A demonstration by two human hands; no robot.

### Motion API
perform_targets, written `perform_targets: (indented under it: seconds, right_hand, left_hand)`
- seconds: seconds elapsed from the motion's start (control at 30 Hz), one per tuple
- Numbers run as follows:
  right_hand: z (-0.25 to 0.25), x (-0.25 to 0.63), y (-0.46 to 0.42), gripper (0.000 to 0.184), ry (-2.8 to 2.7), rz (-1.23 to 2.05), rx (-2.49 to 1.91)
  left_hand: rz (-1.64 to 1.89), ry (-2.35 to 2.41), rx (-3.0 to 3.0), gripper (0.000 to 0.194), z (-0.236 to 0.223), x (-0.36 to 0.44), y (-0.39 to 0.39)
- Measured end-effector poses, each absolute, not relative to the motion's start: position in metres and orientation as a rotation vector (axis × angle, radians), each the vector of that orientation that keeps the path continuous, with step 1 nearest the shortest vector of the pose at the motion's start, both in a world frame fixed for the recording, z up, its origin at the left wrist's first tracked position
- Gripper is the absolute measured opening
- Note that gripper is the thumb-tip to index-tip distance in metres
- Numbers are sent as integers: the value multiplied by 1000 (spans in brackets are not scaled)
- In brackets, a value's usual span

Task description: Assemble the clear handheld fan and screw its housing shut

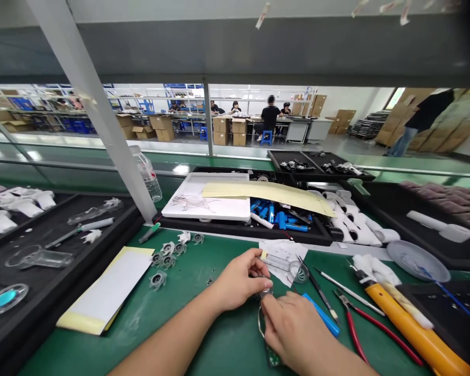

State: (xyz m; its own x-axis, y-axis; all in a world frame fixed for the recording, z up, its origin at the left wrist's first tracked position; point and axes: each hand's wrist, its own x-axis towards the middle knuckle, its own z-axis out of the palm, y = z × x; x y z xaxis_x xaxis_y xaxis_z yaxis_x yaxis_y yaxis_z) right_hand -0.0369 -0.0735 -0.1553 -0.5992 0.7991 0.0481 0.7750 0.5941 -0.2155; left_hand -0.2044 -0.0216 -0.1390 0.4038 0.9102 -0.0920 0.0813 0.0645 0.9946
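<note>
My left hand (238,279) is closed, thumb and fingers pinching a small round metallic part (265,291) that is mostly hidden. Against the same part press the curled fingers of my right hand (293,324). A thin pale wire (260,321) loops down beside them, and a green circuit board (274,358) shows partly under my right hand. Just beyond my fingers, a clear plastic housing (278,261) with a round end lies on crumpled white paper (274,246). A blue cylindrical piece (323,316) and tweezers (321,292) lie right of my hands.
Several clear fan wheels (168,248) and a white-and-yellow pad (109,287) lie to the left. On the right are red-handled pliers (352,324) and a yellow-handled tool (411,329). A white tray (203,209) stands behind; a slanted post (102,115) rises left.
</note>
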Motion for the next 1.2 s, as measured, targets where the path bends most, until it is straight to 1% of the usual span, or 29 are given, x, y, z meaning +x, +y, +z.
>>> perform_targets:
  seconds: [0.17, 0.33, 0.47, 0.57, 0.63, 0.8, 0.87, 0.97, 1.07, 1.13, 1.2]
  right_hand:
    - [-135, -22, -71, 11, -2625, 619, -1278]
    - [-105, 1, -62, 18, -2507, 1253, -1111]
    - [-99, 11, -56, 14, -2208, 1702, -1042]
    - [-105, 9, -53, 11, -1948, 1857, -1043]
    - [-109, 6, -52, 9, -1821, 1823, -1066]
    - [-116, -2, -46, 6, -1643, 1575, -1096]
    - [-119, -2, -44, 10, -1607, 1454, -1122]
    - [-123, 3, -44, 17, -1564, 1238, -1158]
    - [-124, 13, -51, 19, -1505, 1033, -1145]
    - [-122, 21, -55, 17, -1447, 835, -1122]
    - [-122, 28, -53, 17, -1464, 505, -1123]
  left_hand:
    - [824, 946, 1341, 58, -143, -204, -21]
    - [816, 928, 1321, 56, -145, -203, -18]
    - [808, 931, 1339, 55, -144, -202, -17]
    - [811, 944, 1363, 55, -144, -202, -18]
    - [814, 948, 1374, 55, -144, -202, -18]
    - [850, 940, 1394, 52, -145, -201, -17]
    - [882, 948, 1399, 49, -146, -200, -17]
    - [965, 976, 1401, 39, -151, -200, -17]
    - [1081, 1010, 1398, 27, -155, -201, -16]
    - [1152, 1017, 1393, 25, -156, -202, -15]
    - [1203, 1001, 1387, 27, -154, -203, -16]
